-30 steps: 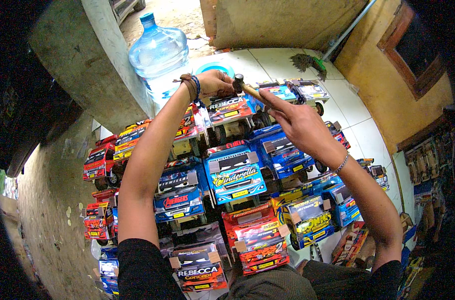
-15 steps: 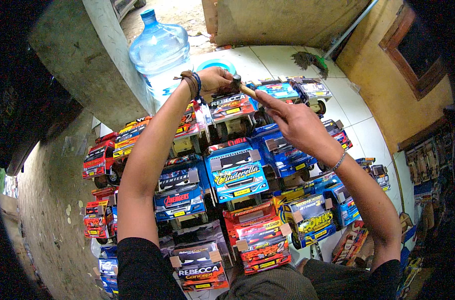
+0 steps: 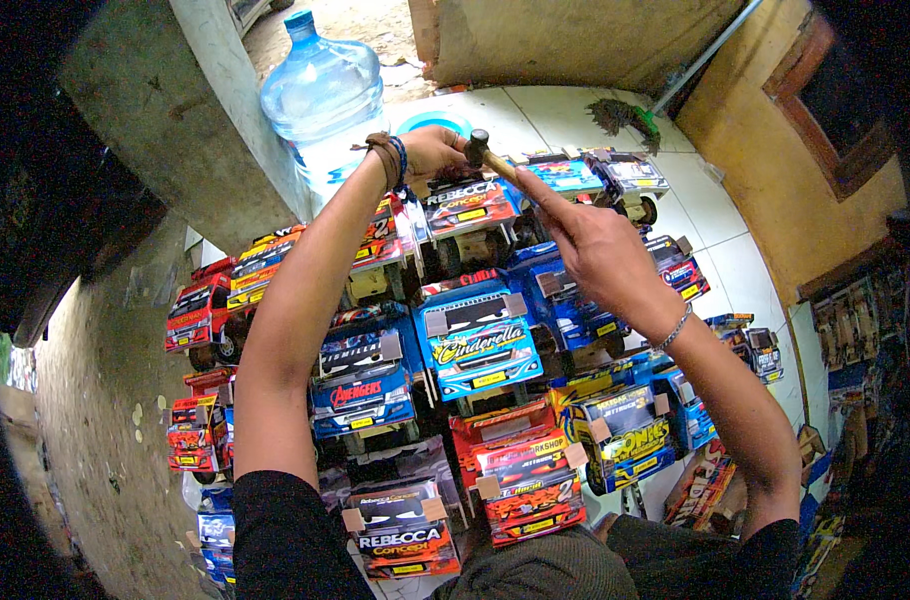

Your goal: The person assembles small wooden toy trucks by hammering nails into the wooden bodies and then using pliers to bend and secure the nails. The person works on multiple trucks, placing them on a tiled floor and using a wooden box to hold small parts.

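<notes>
A small hammer (image 3: 497, 166) with a dark head and wooden handle is in my right hand (image 3: 615, 255), its index finger laid along the handle. The hammer head is beside the fingers of my left hand (image 3: 430, 153), just above the back of a red and black toy truck (image 3: 467, 208). My left fingers are closed together at that truck's top; what they pinch is hidden. Nearer to me stand a light-blue toy truck (image 3: 483, 352), a dark-blue one (image 3: 363, 390) and a red-orange one (image 3: 530, 485).
Several other toy trucks stand in rows on the white tiled floor (image 3: 705, 205). A clear blue water jug (image 3: 325, 85) is by the pillar (image 3: 180, 120) at the far left, with a blue round basin (image 3: 445, 122) beside it. A mop (image 3: 625, 120) lies at the far right.
The hammer head has risen slightly and tilted beside my left fingers. My left hand has barely moved, and the view has shifted a little.
</notes>
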`<state>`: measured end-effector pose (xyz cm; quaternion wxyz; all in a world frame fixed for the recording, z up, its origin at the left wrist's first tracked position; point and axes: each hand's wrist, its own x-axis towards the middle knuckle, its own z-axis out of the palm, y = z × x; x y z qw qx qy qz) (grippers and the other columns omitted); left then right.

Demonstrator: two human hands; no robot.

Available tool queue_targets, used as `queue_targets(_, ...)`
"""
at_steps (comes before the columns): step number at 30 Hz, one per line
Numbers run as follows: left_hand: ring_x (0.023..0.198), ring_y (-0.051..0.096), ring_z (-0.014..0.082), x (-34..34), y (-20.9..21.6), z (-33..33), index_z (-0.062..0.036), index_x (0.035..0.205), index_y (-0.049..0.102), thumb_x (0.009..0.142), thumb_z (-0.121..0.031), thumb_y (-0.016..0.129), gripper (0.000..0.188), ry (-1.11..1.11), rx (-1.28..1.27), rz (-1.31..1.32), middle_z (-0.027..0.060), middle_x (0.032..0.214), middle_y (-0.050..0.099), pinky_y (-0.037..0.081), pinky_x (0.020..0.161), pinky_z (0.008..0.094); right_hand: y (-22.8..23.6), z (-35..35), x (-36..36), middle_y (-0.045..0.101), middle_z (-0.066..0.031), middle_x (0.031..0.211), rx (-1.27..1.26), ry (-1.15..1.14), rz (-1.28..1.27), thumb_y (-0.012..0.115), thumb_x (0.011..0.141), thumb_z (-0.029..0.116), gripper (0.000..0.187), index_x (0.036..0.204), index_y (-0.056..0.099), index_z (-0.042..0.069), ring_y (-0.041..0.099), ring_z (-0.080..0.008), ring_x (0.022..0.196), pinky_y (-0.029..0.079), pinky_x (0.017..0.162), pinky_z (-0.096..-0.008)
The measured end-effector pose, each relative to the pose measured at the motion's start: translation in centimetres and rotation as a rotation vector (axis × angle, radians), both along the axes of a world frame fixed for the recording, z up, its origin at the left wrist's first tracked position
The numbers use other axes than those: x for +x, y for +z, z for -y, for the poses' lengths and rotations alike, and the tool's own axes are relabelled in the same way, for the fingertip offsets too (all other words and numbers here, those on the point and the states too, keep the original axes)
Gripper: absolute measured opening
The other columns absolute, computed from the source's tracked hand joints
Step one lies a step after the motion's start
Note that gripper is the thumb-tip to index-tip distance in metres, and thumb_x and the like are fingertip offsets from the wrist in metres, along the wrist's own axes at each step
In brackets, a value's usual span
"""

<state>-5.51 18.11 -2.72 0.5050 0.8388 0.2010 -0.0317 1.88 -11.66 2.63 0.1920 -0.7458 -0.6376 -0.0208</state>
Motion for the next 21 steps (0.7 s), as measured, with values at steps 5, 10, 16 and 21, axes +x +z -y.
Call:
queue_targets(5, 0.085, 0.063, 0.0096, 0.3, -0.5, -0.1, -0.0027, 0.114, 0.072, 0.095, -0.009, 0.060, 0.023, -0.039, -0.052, 0.105, 0.0031, 0.102, 0.071, 0.052, 0.076, 0.0265, 0.3, -0.1, 0.0, 0.061, -0.0260, 0.077, -0.063, -0.002, 0.007, 0.053, 0.097, 0.015, 0.060, 0.152, 0.036, 0.031, 0.062, -0.0422, 0.070, 0.048, 0.065, -0.0535)
queue_targets(10, 0.091, 0.063, 0.0101, 0.0, -0.1, 0.1, -0.0036, 0.119, 0.070, 0.096, -0.006, 0.057, 0.027, -0.026, -0.195, 0.062, 0.0031, 0.107, 0.071, 0.051, 0.085, 0.0253, 0.8, -0.2, -0.2, 0.063, -0.0264, 0.080, -0.073, -0.012, -0.038, 0.053, 0.098, 0.015, 0.057, 0.151, 0.038, 0.030, 0.062, -0.0426, 0.072, 0.049, 0.067, -0.0530)
queue_targets(16, 0.090, 0.063, 0.0092, 0.0, 0.4, 0.7, -0.0060, 0.113, 0.074, 0.089, -0.026, 0.076, 0.031, 0.012, -0.209, 0.051, 0.0019, 0.102, 0.072, 0.051, 0.084, 0.0242, 2.9, 2.3, 0.8, 0.067, -0.0249, 0.092, 0.077, -0.057, -0.138, 0.053, 0.100, 0.018, 0.050, 0.148, 0.045, 0.028, 0.067, -0.0405, 0.079, 0.052, 0.071, -0.0465)
queue_targets(21, 0.082, 0.058, 0.0029, 0.3, 0.5, 0.5, -0.0036, 0.121, 0.069, 0.089, -0.028, 0.076, 0.041, -0.004, -0.181, 0.024, -0.0024, 0.099, 0.070, 0.049, 0.071, 0.0175, 7.4, 11.5, 1.3, 0.059, -0.0157, 0.072, 0.480, -0.230, -0.097, 0.053, 0.102, 0.019, 0.048, 0.149, 0.043, 0.020, 0.057, -0.0223, 0.058, 0.047, 0.057, -0.0374)
